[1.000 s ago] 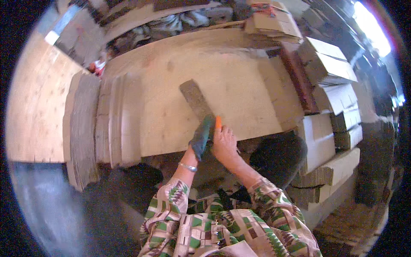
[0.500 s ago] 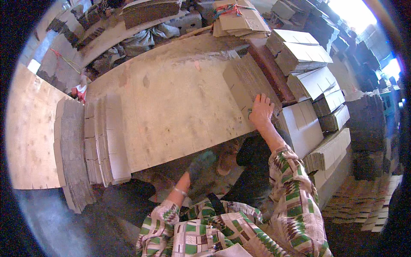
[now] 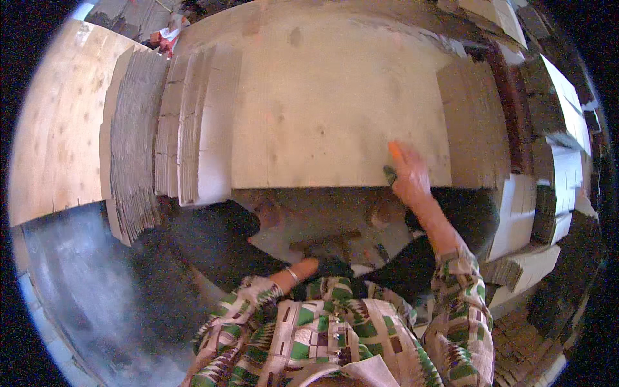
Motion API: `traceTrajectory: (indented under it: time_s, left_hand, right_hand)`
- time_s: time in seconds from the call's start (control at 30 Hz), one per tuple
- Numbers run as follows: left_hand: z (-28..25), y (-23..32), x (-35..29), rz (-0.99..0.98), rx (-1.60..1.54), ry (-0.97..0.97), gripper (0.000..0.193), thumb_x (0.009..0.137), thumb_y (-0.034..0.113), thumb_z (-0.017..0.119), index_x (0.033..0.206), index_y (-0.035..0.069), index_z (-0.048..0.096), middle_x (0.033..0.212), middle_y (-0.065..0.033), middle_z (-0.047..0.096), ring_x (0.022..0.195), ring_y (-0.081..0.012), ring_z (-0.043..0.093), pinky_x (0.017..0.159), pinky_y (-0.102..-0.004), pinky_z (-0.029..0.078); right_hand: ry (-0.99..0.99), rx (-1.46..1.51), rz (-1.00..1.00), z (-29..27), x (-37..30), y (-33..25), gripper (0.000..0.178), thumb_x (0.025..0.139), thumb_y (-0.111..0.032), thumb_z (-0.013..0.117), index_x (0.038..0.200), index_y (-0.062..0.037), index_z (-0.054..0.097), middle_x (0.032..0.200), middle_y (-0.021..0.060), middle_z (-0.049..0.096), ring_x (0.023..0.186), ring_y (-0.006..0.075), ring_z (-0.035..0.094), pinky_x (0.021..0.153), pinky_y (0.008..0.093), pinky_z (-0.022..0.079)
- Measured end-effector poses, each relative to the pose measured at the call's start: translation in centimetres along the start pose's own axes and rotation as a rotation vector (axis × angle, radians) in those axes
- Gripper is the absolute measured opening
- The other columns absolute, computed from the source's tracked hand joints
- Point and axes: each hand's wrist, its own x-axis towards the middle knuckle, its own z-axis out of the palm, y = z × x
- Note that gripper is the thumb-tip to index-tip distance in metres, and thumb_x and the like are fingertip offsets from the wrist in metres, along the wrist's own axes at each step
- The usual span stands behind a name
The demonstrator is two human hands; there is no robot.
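My right hand (image 3: 411, 177) is over the front edge of a pale plywood board (image 3: 316, 109), to the left of a fanned stack of cardboard pieces (image 3: 476, 119). Motion smears its fingers. An orange patch shows at a fingertip and a dark green bit at the thumb; whether it holds anything does not show. My left hand (image 3: 334, 266), in a dark glove, is low in front of my lap, below the board's edge. Its fingers blend into the shadow there.
Slotted cardboard stacks (image 3: 193, 122) stand on the board's left, beside a greyer stack (image 3: 137, 129). Another plywood sheet (image 3: 68, 122) lies farther left. More cardboard bundles (image 3: 561, 103) line the right, past a reddish-brown beam (image 3: 509, 103).
My right hand has left the cardboard stack on the right and moved left over the board's edge. My left hand has drawn back toward my lap. The view has shifted.
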Motion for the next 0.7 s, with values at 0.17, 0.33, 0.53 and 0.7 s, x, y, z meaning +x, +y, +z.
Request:
traceTrajectory:
  time_s: [0.17, 0.33, 0.53, 0.7]
  left_hand:
    - [2.2, -0.2, -2.4, -0.022, 0.016, -0.024, 0.094, 0.083, 0.060, 0.070, 0.155, 0.009, 0.036, 0.158, -0.0130, 0.036, 0.140, -0.0351, 0.032, 0.109, -0.0512, 0.026]
    - [2.5, -0.7, -2.6, -0.018, 0.029, 0.039, 0.100, 0.080, 0.063, 0.070, 0.156, 0.008, 0.034, 0.160, -0.0145, 0.033, 0.144, -0.0373, 0.027, 0.113, -0.0530, 0.021]
    - [1.9, -0.9, -1.6, 0.000, -0.007, 0.167, 0.106, 0.077, 0.065, 0.071, 0.157, 0.008, 0.031, 0.163, -0.0162, 0.029, 0.148, -0.0399, 0.021, 0.117, -0.0551, 0.014]
    - [-5.7, -1.6, 0.3, 0.045, -0.089, 0.519, 0.112, 0.075, 0.068, 0.072, 0.159, 0.007, 0.029, 0.165, -0.0177, 0.026, 0.151, -0.0421, 0.016, 0.121, -0.0568, 0.008]
  right_hand:
    - [-0.167, -0.040, 0.026, 0.5, 0.8, -1.8, 0.077, 0.069, 0.004, 0.068, 0.142, -0.0038, 0.047, 0.145, 0.0185, 0.050, 0.136, 0.0352, 0.048, 0.110, 0.0479, 0.042]
    - [-0.154, -0.014, 0.060, 0.9, 1.4, -2.1, 0.079, 0.069, 0.000, 0.073, 0.143, -0.0040, 0.045, 0.148, 0.0175, 0.047, 0.137, 0.0368, 0.046, 0.113, 0.0491, 0.038]
    - [-0.017, -0.075, 0.108, -0.7, -1.5, -1.3, 0.080, 0.070, 0.009, 0.067, 0.146, -0.0049, 0.046, 0.149, 0.0229, 0.046, 0.132, 0.0414, 0.050, 0.110, 0.0473, 0.042]
    - [0.131, -0.447, 0.357, -8.0, -0.5, 1.8, 0.087, 0.081, -0.009, 0.075, 0.156, -0.0076, 0.030, 0.152, 0.0187, 0.046, 0.139, 0.0375, 0.045, 0.113, 0.0496, 0.039]
